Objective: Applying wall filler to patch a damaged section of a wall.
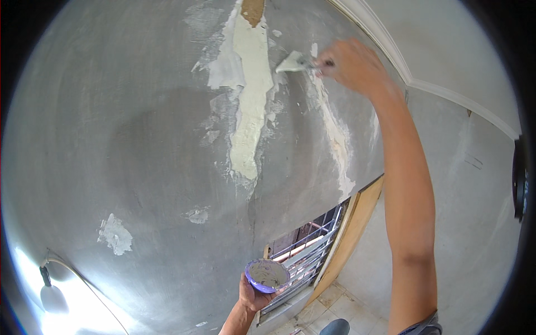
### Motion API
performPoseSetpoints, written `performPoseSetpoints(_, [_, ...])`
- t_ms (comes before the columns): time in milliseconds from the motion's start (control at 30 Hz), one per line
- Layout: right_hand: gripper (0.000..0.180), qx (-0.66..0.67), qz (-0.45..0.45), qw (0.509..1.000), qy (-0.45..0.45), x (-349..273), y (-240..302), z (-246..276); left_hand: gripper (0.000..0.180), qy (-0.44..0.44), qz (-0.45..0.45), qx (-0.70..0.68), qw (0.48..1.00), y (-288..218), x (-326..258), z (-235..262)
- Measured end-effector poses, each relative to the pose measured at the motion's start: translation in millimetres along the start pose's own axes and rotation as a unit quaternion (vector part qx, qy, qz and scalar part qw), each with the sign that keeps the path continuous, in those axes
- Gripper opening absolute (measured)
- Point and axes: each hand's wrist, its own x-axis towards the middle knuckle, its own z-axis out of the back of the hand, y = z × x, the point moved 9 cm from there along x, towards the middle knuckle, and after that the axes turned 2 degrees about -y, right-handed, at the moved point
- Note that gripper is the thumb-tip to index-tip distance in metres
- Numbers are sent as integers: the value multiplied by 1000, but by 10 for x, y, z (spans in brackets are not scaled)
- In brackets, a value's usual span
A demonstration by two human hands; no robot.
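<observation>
My right hand (pixel 353 66) is raised high against the grey wall (pixel 162 134), its fingers closed round the handle of a putty knife (pixel 293 62). White filler coats the blade, which is beside a wide vertical strip of pale filler (pixel 251 106). A thinner filled line (pixel 335 137) runs down the wall below that hand. Low in the view, my left hand (pixel 254 296) grips a purple bowl (pixel 267 287) from beneath and the side. Greyish paste (pixel 268 273) lines the bowl's inside. The right hand is slightly blurred.
A lit bulb (pixel 54 298) hangs on a cable at the lower left. Below the wall is a barred window opening (pixel 304 245) with a wooden frame (pixel 349 240). White cornice (pixel 410 78) edges the ceiling. Tiled floor (pixel 329 298) shows at the bottom.
</observation>
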Motion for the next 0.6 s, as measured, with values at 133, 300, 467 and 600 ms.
performPoseSetpoints(133, [19, 129, -22, 987, -88, -812, -16, -63, 81, 9, -18, 30, 999, -29, -127, -146])
performPoseSetpoints(300, [28, 344, -76, 935, -51, -1805, 510, -232, 75, -21, -63, 86, 994, -186, -285, -466])
performPoseSetpoints(467, [40, 394, -14, 918, 42, -2708, 1042, -590, 65, 22, -76, 24, 997, -252, -313, -797])
performPoseSetpoints(600, [47, 379, -5, 922, 82, -3167, 1370, -763, 69, -46, -96, 53, 993, -296, -384, -621])
